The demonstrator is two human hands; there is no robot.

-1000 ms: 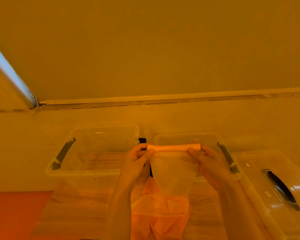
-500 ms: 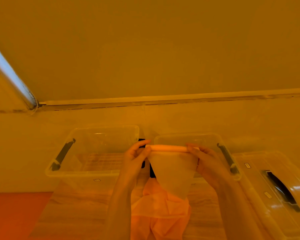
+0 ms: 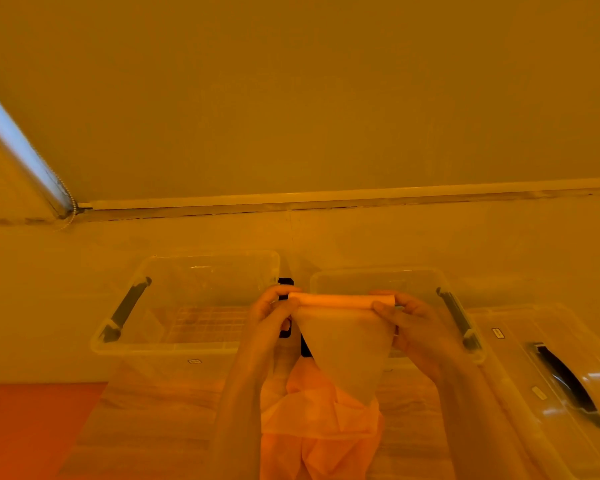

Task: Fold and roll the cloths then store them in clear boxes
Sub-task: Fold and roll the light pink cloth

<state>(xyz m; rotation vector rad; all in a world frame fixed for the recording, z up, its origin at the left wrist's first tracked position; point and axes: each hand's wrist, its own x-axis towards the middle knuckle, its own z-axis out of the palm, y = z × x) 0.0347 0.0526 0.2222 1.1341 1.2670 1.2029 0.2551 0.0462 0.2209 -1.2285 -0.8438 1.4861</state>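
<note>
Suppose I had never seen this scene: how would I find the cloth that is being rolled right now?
Look at the two open clear boxes standing side by side by the wall. In front of the right one, the left hand and right hand hold up the rolled cloth, a pale triangle hanging from its tight roll. Unlike the loose orange cloths heaped below it, it is held in the air and partly rolled.

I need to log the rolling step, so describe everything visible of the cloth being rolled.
The cloth being rolled is thin, pale and slightly see-through, tinted orange by the light. Its top is wound into a tight horizontal roll; the unrolled rest hangs as a triangle, point down. It is held in the air in front of the right open clear box. The left hand pinches one end of the roll, the right hand the other. Its tip hangs before a crumpled orange cloth; contact is unclear.
</note>
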